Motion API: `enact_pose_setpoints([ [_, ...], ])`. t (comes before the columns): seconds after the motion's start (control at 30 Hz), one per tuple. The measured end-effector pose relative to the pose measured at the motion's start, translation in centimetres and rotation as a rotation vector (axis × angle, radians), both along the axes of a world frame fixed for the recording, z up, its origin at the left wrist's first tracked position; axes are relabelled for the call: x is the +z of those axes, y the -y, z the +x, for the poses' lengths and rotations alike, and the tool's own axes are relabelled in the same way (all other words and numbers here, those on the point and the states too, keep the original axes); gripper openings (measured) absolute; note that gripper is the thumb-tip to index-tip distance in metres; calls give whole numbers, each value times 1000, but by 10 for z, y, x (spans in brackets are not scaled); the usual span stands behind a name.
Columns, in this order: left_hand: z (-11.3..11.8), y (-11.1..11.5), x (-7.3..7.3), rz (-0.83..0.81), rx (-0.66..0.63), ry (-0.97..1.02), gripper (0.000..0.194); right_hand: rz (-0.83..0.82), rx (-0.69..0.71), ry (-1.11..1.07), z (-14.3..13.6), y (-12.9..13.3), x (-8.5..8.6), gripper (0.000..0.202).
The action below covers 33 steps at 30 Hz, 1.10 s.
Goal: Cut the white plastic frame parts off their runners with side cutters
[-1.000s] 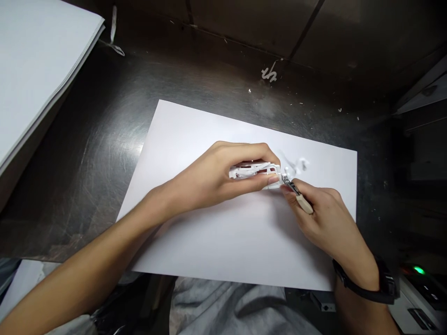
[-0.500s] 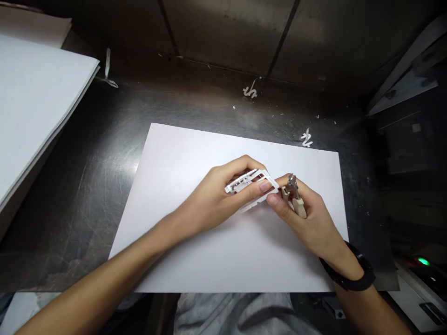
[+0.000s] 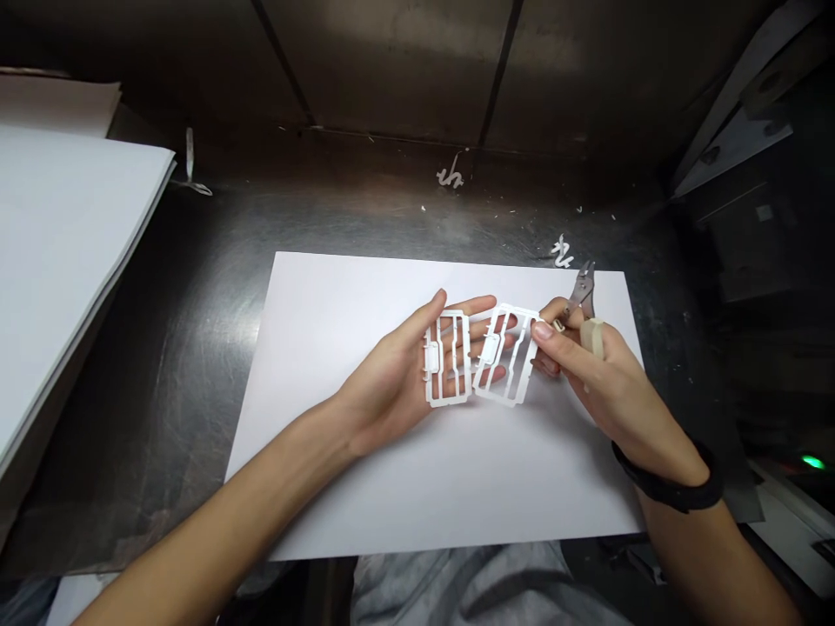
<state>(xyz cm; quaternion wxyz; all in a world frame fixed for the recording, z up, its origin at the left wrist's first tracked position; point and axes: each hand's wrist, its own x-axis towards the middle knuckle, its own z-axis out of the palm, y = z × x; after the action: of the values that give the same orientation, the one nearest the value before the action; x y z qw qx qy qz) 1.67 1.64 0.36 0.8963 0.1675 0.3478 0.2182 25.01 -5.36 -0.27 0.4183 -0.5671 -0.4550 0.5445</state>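
Observation:
My left hand (image 3: 397, 374) lies palm up over a white sheet of paper (image 3: 365, 469), fingers spread. One white plastic frame (image 3: 447, 357) rests flat on its palm and fingers. A second white plastic frame (image 3: 511, 353) lies over the left fingertips, and my right hand (image 3: 597, 374) pinches its right edge between thumb and forefinger. That same hand also holds small cutting pliers (image 3: 584, 304) with a cream handle, their metal jaws pointing up and away. A black band sits on the right wrist.
The paper lies on a dark scratched metal table (image 3: 196, 296). A thick stack of white sheets (image 3: 58, 252) sits at the left. White plastic offcuts (image 3: 561, 250) lie beyond the paper, and a larger offcut (image 3: 451, 174) near the back wall. A green light (image 3: 812, 462) glows lower right.
My left hand turned palm up and spread, and the folded plastic pieces now lie apart as two flat frames. My right hand lifted the pliers away and took the right frame's edge.

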Motion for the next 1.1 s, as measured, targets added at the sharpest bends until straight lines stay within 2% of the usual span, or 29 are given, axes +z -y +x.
enact_pose_setpoints([
  [0.17, -3, 0, -2, -10, -66, 82, 57, 39, 68, 76, 0, 0, 5, 34],
  [0.37, -3, 1, 0, -4, -96, 108, 64, -1, 29, -21, 4, 1, -2, 41],
  [0.63, -8, -1, -4, -52, -118, 227, 58, -16, 20, -29, 5, 0, -5, 37],
  [0.77, -8, -3, -3, -82, -121, 223, 65, -20, 27, -36, 7, 1, -5, 37],
  [1.1, -9, -5, -1, -72, -114, 184, 57, -9, 46, -77, 6, -2, -4, 36],
])
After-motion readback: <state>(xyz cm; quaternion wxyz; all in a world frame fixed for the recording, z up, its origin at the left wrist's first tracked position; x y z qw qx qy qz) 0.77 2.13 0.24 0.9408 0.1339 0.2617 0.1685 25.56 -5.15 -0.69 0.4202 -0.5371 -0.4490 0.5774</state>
